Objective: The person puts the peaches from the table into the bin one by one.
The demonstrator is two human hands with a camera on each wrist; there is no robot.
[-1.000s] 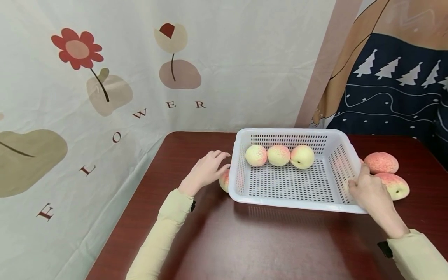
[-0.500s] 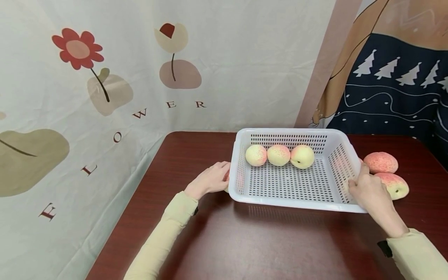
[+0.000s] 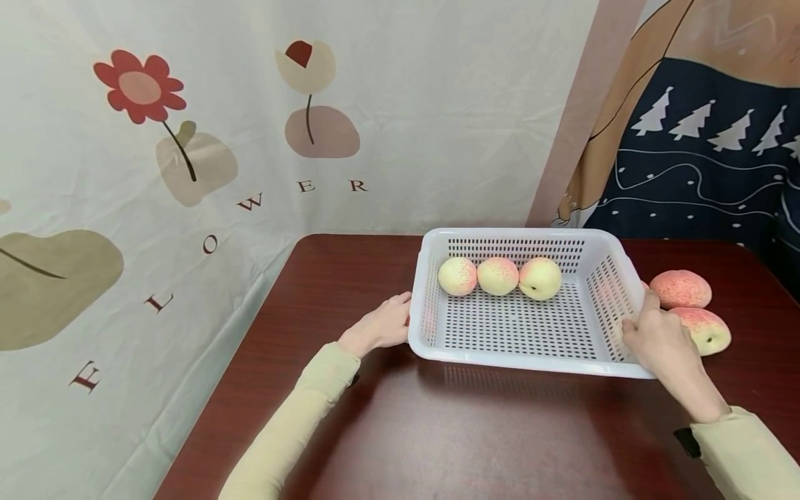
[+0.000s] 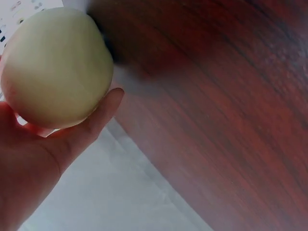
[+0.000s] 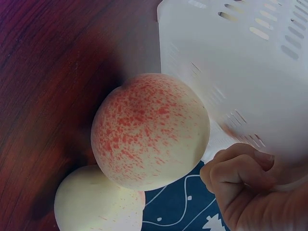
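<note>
A white perforated plastic basket (image 3: 525, 362) sits on the table with three yellow-pink peaches (image 3: 498, 276) in a row along its back side. Beside the basket's left end, my left hand (image 3: 382, 323) grips another peach (image 4: 57, 67). In the left wrist view the thumb lies along that peach's side; the head view hides the fruit behind the hand and basket. My right hand (image 3: 664, 344) holds the basket's right rim, its fingers curled in the right wrist view. Close to those fingers lies a red-speckled peach (image 5: 150, 132), with a paler peach (image 5: 98, 199) against it.
To the right of the basket, a reddish peach (image 3: 680, 289) and a pink-yellow peach (image 3: 705, 331) lie on the dark red wooden table (image 3: 500, 437). A light curtain with printed flowers (image 3: 437, 125) hangs behind the table's back edge.
My left hand has come down and right onto the peach at the basket's left end and closed round it. The right hand and basket stay in place.
</note>
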